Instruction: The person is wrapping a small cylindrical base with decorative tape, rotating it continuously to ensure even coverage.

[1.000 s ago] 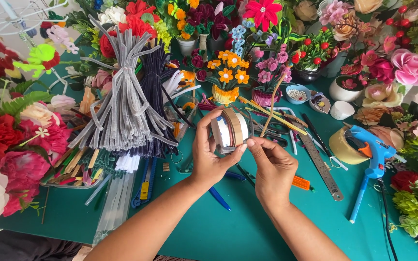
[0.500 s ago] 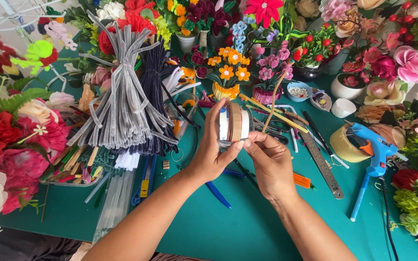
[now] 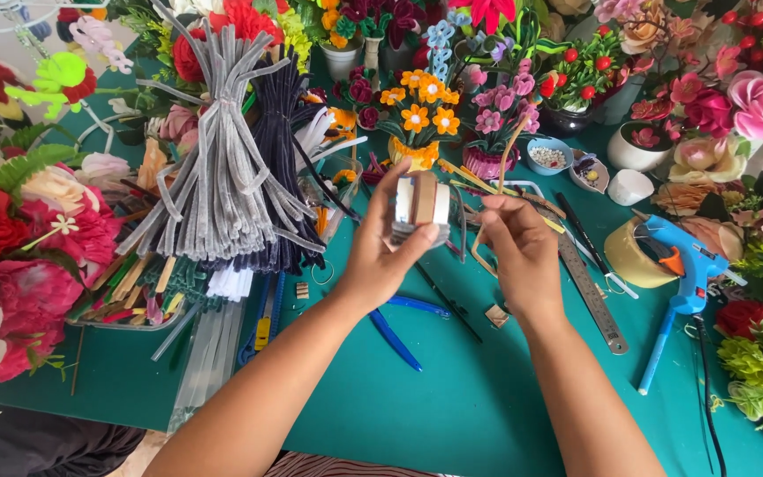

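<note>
I see my left hand (image 3: pixel 381 256) clamp its fingers on the light, stiff wire spool (image 3: pixel 421 208), held above the green surface (image 3: pixel 470 397) left of the blue glue gun (image 3: pixel 686 265), best gripped by its rims, while my right hand (image 3: pixel 523 256) pinches the thin, springy wire end.

Left hand (image 3: pixel 381 256) grips a small roll of tape (image 3: pixel 421 208) upright above the green worktop (image 3: pixel 487 397); right hand (image 3: pixel 523 256) pinches what appears to be its loose end. Blue glue gun (image 3: pixel 686 265) lies right.
</note>
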